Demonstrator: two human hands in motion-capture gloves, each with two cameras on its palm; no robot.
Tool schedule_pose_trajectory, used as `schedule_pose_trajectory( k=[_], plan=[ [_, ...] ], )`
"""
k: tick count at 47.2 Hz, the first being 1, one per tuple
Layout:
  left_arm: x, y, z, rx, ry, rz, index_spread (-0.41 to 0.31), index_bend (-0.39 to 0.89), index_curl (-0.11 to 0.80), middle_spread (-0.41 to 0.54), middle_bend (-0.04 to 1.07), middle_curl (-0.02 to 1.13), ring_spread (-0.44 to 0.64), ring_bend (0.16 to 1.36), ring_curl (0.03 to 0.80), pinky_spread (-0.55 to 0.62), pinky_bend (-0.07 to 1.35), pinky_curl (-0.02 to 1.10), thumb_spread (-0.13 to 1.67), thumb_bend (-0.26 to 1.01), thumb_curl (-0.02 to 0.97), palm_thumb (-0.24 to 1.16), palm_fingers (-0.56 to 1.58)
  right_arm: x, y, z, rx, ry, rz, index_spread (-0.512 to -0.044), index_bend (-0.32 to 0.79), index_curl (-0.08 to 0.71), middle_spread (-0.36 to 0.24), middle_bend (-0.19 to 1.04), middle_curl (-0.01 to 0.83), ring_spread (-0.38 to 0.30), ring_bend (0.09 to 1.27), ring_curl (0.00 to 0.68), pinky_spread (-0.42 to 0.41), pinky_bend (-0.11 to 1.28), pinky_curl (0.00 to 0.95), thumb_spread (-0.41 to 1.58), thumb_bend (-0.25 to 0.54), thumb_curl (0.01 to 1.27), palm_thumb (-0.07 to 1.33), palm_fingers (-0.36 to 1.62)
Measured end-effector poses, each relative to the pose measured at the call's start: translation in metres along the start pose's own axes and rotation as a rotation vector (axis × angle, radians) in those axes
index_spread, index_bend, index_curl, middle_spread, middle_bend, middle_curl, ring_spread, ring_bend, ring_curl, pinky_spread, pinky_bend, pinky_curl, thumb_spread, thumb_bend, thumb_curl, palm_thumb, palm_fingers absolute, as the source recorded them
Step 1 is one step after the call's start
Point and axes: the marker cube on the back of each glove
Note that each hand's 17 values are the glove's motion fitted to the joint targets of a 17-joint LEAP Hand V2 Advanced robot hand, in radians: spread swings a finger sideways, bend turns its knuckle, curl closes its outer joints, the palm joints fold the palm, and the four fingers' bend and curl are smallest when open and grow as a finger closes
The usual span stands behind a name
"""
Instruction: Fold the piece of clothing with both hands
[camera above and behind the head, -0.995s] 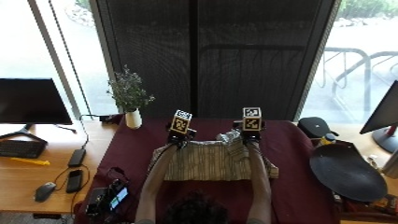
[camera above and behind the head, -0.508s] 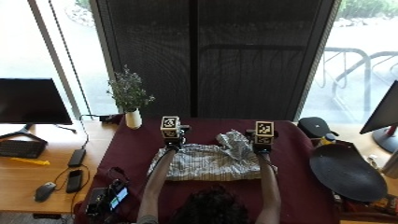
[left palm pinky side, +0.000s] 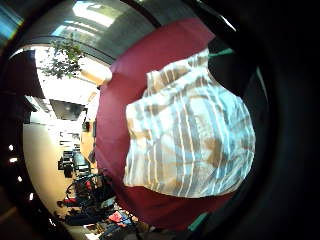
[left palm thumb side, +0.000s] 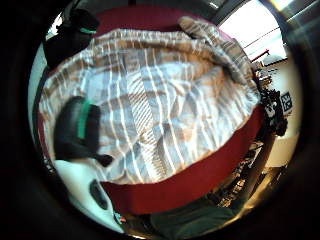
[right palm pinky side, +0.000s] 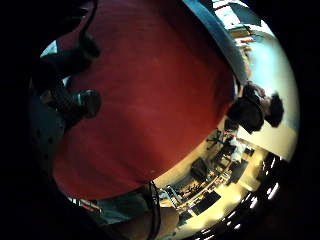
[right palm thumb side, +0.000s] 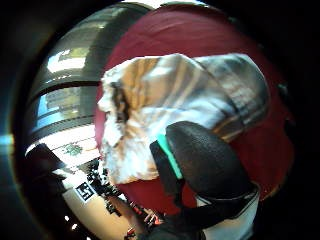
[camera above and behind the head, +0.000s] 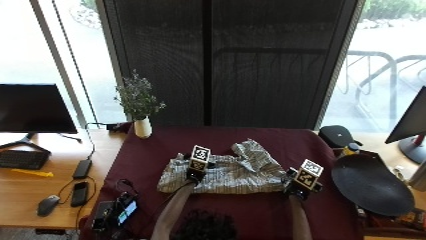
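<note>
A striped, crumpled piece of clothing (left palm pinky side: 192, 132) is lying on the cloth-covered surface (left palm pinky side: 122, 80), filling much of the view, with a plant (left palm pinky side: 62, 60) standing beyond its far edge.

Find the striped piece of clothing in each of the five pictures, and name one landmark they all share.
Outside view: striped clothing lies on the table between the two hands.
Left little finger side: it fills the middle.
Left thumb side: it covers most of the view.
Right thumb side: bunched beyond a gloved finger.
Right little finger side: not in it.
Shared landmark: the dark red tablecloth.
</note>
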Motion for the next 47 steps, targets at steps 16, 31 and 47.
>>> schedule_pose_trajectory(
  k=[16, 31, 47],
  plan=[
    [0.024, 0.034, 0.082, -0.329, 0.369, -0.037, -0.129, 0.13, 0.334, -0.065, 0.13, 0.40, 0.06, 0.46, 0.392, 0.15, 0.39, 0.46, 1.36, -0.08, 0.245, 0.40, 0.39, -0.040, -0.015, 0.024, -0.056, -0.132, -0.078, -0.316, -0.10, 0.036, 0.028, 0.20, 0.323, -0.072, 0.98, 0.489, -0.060, 1.01, 0.434, 1.23, -0.016, 0.27, 0.37, 0.59],
    [0.020, 0.040, 0.082, -0.391, 0.366, -0.051, -0.098, 0.17, 0.368, 0.049, 0.17, 0.36, 0.24, 0.44, 0.350, 0.31, 0.39, 0.44, 1.45, -0.02, 0.168, 0.12, 0.28, -0.064, 0.013, 0.003, -0.030, -0.416, -0.183, -0.274, 0.50, 0.180, 0.038, 0.13, 0.292, -0.129, 0.79, 0.393, -0.130, 0.83, 0.349, 1.18, 0.134, 0.37, 0.78, 0.91],
    [-0.029, -0.004, 0.011, -0.157, 0.381, -0.106, -0.096, 0.17, 0.391, 0.054, 0.17, 0.35, 0.25, 0.47, 0.343, 0.31, 0.42, 0.43, 1.45, 0.00, 0.179, 0.11, 0.37, -0.136, 0.004, -0.055, 0.291, -0.840, -0.329, -0.233, 0.32, 0.311, -0.135, 0.18, 0.389, -0.234, 0.61, 0.389, -0.276, 0.65, 0.337, 0.76, 0.094, 0.52, 1.04, 1.13]
  ],
)
